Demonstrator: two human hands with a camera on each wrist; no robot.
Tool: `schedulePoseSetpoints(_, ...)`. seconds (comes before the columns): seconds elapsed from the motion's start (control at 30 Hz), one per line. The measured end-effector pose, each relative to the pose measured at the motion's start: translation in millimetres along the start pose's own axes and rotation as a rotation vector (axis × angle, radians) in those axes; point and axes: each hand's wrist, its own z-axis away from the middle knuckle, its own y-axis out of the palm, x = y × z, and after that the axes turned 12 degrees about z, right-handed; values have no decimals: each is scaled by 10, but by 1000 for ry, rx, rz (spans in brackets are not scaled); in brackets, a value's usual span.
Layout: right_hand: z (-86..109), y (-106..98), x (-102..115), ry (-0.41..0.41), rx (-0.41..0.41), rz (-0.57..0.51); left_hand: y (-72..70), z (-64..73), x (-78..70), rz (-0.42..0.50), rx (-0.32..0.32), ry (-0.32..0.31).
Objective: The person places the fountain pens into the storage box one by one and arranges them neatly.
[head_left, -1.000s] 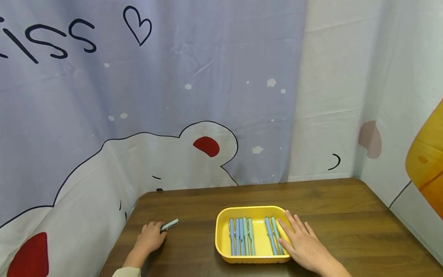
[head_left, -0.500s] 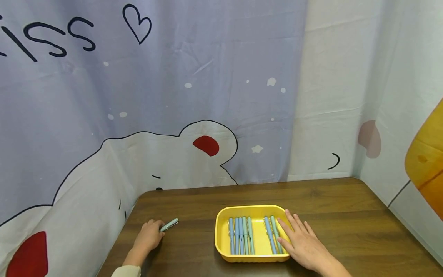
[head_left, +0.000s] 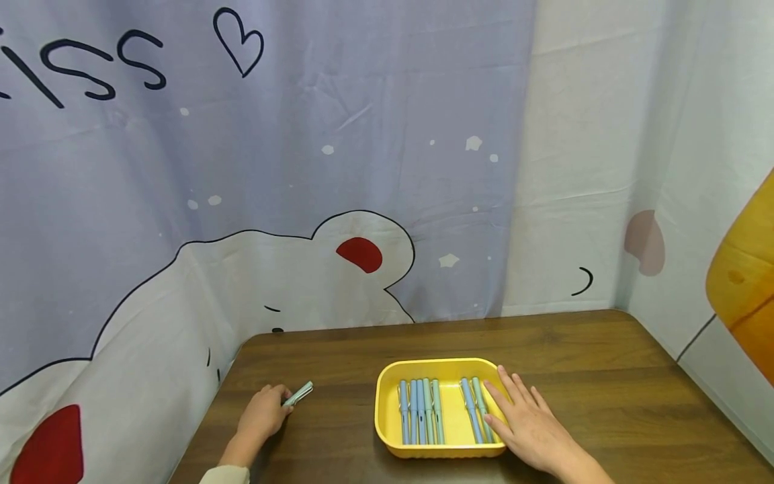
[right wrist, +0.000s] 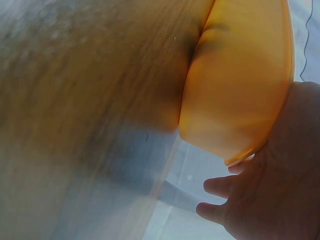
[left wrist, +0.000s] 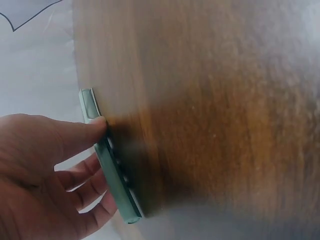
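Note:
My left hand (head_left: 262,413) pinches a pale green pen (head_left: 299,393) near the left side of the table. In the left wrist view the thumb presses across the green pen (left wrist: 114,175) near one end, with the other fingers behind it. A yellow tray (head_left: 447,452) stands in front, right of that hand. My right hand (head_left: 532,430) lies over the tray's right rim with fingers spread and straight. Seen from the right wrist, the palm of the right hand (right wrist: 280,175) is against the rim of the tray (right wrist: 235,85).
Inside the tray lie several blue pens (head_left: 421,410) and green pens (head_left: 438,411) in a left group. A blue pen (head_left: 471,410) and a green pen (head_left: 482,409) lie apart at the right. A printed curtain (head_left: 363,168) hangs behind the wooden table (head_left: 574,363).
The green pen in my left hand has turned slightly steeper, and that hand has shifted a little to the right. The right hand and the tray's pens stay put.

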Motion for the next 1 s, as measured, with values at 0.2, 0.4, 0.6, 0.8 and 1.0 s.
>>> schedulePoseSetpoints(0.2,2,2,1,-3,-16,0,13,11,-30,1,-15,0)
schedulePoseSetpoints(0.4,5,9,4,-6,-21,2,10,20,-66,16,-26,-12)
schedulePoseSetpoints(0.6,3,3,3,-3,-18,8,-18,14,-115,55,-41,-11)
schedulePoseSetpoints(0.8,-1,1,2,-2,-12,4,-38,31,-187,156,-55,-35)
schedulePoseSetpoints(1.0,-1,4,5,-2,-13,5,-48,54,-283,285,-33,-71)
